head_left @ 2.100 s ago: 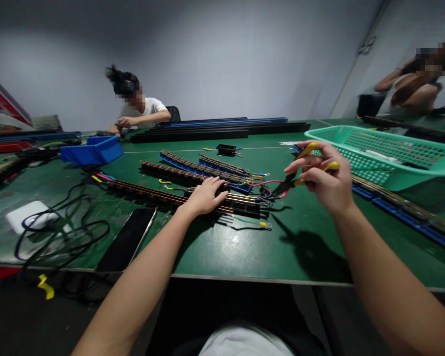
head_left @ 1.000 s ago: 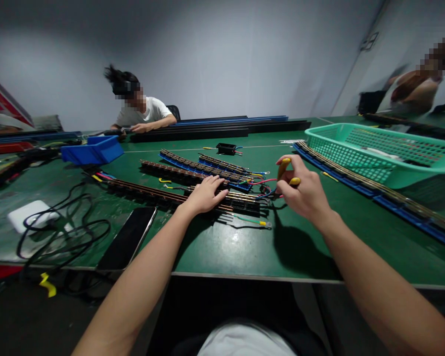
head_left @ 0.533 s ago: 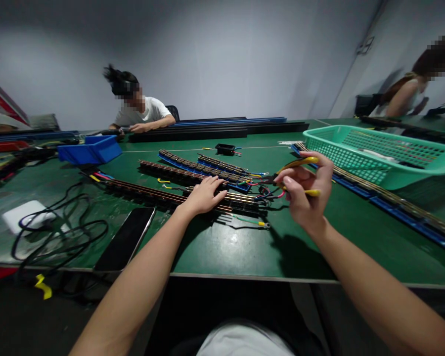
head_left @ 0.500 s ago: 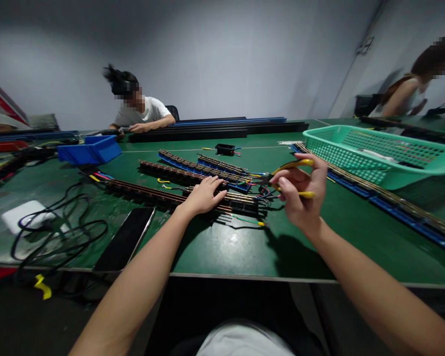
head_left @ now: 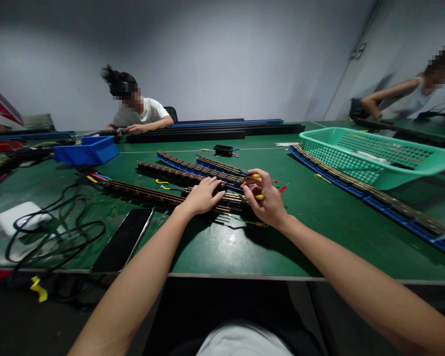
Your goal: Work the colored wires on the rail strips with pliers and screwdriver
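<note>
Basically, I had the left hand [head_left: 203, 195] palm-down at 8 o'clock of centre, fingers spread and apart, resting on a black strip with brass-coloured rods [head_left: 235, 199] without closing around it. That strip sat at 5 o'clock, close to centre, on the green table [head_left: 207, 257]. My right hand [head_left: 264, 200], between 3 and 4 o'clock, was clamped on yellow-handled pliers [head_left: 255, 176], handles spread. The tool's tips were hidden behind the fingers, so I couldn't tell if they pinched anything. A red wire end [head_left: 283, 189] poked out just beside that hand; a yellow-sleeved wire end [head_left: 258, 223] lay below it. Rest, quick: small black box [head_left: 224, 150] at 12, green basket [head_left: 359, 168] at 3, phone [head_left: 124, 240] at 8, white charger [head_left: 20, 217] near 9, blue bin [head_left: 85, 153] between 9 and 10, co-worker in a white top [head_left: 144, 112] at 10.
</note>
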Tool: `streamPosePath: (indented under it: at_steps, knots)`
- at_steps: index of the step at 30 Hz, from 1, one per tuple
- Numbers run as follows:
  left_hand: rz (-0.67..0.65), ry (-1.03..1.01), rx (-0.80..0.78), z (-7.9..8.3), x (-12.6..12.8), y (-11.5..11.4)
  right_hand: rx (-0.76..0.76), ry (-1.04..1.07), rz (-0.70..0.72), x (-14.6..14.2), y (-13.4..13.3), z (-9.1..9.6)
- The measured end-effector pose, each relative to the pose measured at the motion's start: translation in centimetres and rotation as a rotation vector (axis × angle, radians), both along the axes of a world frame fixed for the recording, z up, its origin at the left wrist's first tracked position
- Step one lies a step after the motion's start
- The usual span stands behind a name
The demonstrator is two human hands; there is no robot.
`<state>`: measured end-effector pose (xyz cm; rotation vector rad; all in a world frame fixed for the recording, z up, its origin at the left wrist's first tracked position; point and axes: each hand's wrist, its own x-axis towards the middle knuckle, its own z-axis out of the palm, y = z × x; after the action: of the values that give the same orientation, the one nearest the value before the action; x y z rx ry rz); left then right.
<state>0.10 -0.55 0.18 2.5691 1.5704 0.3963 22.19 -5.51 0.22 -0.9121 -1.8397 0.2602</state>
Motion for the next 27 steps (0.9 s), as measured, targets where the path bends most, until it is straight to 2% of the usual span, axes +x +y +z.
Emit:
streamPosePath:
  at_steps: [6,14,16,19,27]
  knots:
    - [0.003,-0.004,-0.012,0.3,0.1,-0.4,0.247,-0.549,0.174,0.7,0.1,0.1]
    - [0.006,0.004,-0.009,0.3,0.1,-0.3,0.247,-0.723,0.215,1.0,-0.3,0.6]
    - [0.007,0.007,-0.012,0.3,0.1,-0.3,0.231,-0.688,0.191,0.8,-0.5,0.6]
    - [0.003,0.01,-0.012,0.3,0.0,-0.3,0.157,-0.52,0.138,0.5,-0.7,0.5]
    - [-0.012,0.011,0.011,0.0,-0.1,0.0,-0.198,0.028,0.088,0.0,-1.0,0.8]
